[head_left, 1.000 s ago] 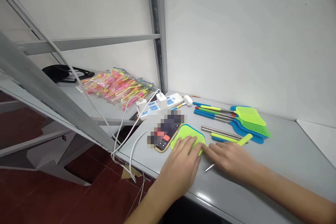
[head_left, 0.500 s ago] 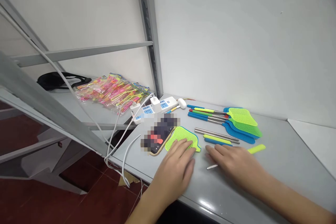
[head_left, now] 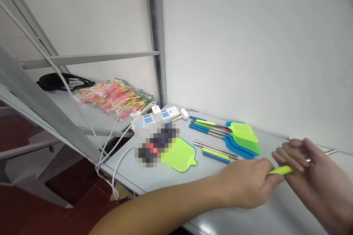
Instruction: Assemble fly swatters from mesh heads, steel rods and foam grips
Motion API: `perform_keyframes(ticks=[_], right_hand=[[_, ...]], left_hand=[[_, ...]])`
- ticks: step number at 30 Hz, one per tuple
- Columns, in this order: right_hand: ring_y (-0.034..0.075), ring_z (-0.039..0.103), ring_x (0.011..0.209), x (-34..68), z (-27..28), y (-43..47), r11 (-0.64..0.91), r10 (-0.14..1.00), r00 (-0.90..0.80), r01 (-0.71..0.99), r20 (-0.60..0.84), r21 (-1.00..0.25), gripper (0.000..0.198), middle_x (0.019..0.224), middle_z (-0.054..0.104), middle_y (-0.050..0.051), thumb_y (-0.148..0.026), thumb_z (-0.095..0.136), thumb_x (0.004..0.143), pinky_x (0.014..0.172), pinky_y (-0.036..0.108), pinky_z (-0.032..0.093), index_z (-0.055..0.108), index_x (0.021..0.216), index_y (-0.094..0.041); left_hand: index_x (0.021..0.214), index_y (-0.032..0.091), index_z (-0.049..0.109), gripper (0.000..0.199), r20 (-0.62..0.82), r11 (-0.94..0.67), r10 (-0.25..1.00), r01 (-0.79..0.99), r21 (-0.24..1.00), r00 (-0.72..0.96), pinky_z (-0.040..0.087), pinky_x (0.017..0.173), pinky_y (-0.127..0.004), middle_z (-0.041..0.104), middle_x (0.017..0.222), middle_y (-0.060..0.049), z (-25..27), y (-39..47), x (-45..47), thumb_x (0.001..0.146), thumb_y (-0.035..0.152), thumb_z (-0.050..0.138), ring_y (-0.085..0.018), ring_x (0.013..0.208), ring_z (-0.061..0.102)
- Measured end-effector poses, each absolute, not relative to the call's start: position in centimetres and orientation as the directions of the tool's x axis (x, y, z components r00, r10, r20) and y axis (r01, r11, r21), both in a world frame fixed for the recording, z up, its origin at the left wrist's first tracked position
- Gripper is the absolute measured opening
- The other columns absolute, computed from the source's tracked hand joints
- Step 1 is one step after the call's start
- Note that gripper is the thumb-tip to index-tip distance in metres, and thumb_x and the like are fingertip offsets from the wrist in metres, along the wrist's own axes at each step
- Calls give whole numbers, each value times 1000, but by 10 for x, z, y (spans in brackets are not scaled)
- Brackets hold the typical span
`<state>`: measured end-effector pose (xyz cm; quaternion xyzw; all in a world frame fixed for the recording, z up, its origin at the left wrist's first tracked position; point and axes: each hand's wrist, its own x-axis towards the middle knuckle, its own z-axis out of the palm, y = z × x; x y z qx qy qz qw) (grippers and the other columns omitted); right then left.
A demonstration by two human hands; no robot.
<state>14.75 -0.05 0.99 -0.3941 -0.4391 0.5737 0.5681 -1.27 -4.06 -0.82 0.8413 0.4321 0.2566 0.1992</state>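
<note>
My left hand point(head_left: 250, 181) is closed round a yellow-green handle point(head_left: 282, 170), whose end sticks out toward my other hand. Fingers curled, my right hand point(head_left: 314, 176) grips a thin metal rod point(head_left: 331, 151) just right of it; whether rod and handle are joined is hidden. Left of my hands lie fly swatter heads point(head_left: 186, 156), yellow-green over blue. Behind them rest two or so loose metal rods point(head_left: 215, 147), a yellow-green handle point(head_left: 215, 152) and a blue handle point(head_left: 216, 157). Assembled fly swatters point(head_left: 244, 134) in blue, green and yellow-green are piled near the wall.
A white power strip point(head_left: 171, 112) with plugged-in chargers stands by the shelf post point(head_left: 160, 69). White cables point(head_left: 118, 154) hang over the table's left edge. Bagged colourful items point(head_left: 116, 97) and a black strapped object point(head_left: 63, 82) lie on the neighbouring shelf. A blurred-out patch covers the phone.
Both hands have moved right and lifted off the table. My left hand has left the swatter heads and taken hold of the yellow-green handle; my right hand has raised the rod.
</note>
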Motion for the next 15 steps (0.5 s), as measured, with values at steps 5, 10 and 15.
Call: perform_keyframes(ticks=[5, 10, 15], right_hand=[[13, 45, 65, 159, -14, 16, -285, 959, -114, -360, -261, -888, 16, 74, 47, 0, -34, 61, 82, 56, 27, 44, 58, 74, -20], [10, 21, 50, 168, -37, 9, -325, 926, -252, -159, -280, -932, 37, 50, 24, -7, -54, 53, 87, 49, 25, 34, 57, 73, -20], [11, 24, 52, 170, -38, 5, -266, 912, -356, -129, -206, -955, 34, 49, 26, -8, -53, 54, 88, 56, 26, 34, 55, 76, -21]], left_hand=[[103, 18, 50, 34, 304, -585, 800, 783, 209, 517, 45, 52, -30, 65, 89, -5, -27, -23, -11, 100, 44, 28, -22, 71, 65], [95, 19, 52, 34, 333, -531, 812, 843, 85, 479, 41, 48, -28, 62, 84, -2, -39, -21, -18, 101, 40, 26, -19, 65, 62], [97, 20, 53, 35, 231, -523, 842, 842, 131, 487, 39, 51, -28, 65, 88, -3, -38, -22, -18, 99, 47, 31, -21, 69, 62]])
